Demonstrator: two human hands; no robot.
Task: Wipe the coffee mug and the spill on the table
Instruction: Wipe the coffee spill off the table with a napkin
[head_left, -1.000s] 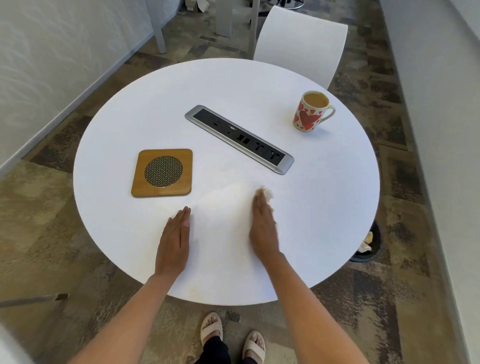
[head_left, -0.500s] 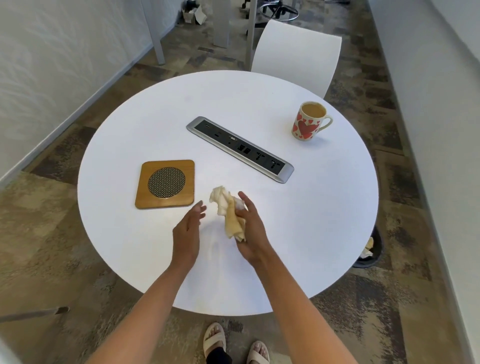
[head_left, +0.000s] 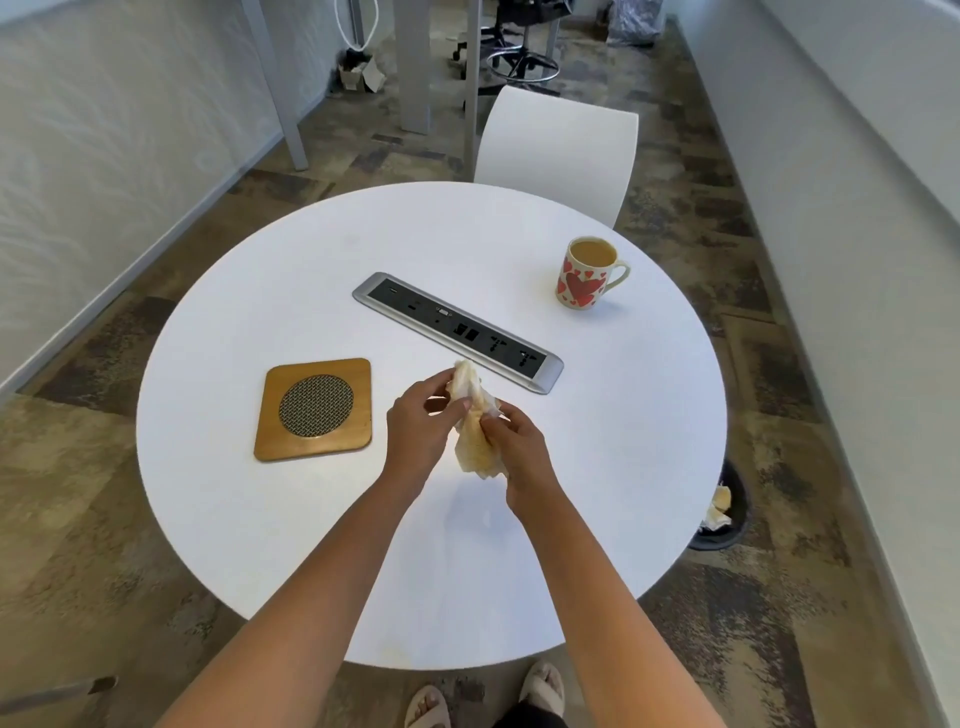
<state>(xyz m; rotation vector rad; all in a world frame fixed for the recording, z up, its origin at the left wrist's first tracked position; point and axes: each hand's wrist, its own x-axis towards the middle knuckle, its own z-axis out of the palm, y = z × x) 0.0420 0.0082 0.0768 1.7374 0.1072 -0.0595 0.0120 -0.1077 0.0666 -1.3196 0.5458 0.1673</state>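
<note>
We pinch the stained tissue in both hands above the surface; the heart mug stands far right, beyond the socket strip, trivet left.

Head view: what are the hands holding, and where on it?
A stained, crumpled tissue: left hand pinches its upper end, right hand grips its middle.

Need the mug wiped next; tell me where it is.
The mug stands upright at the table's far right, beyond the power strip, just before the white chair.
</note>
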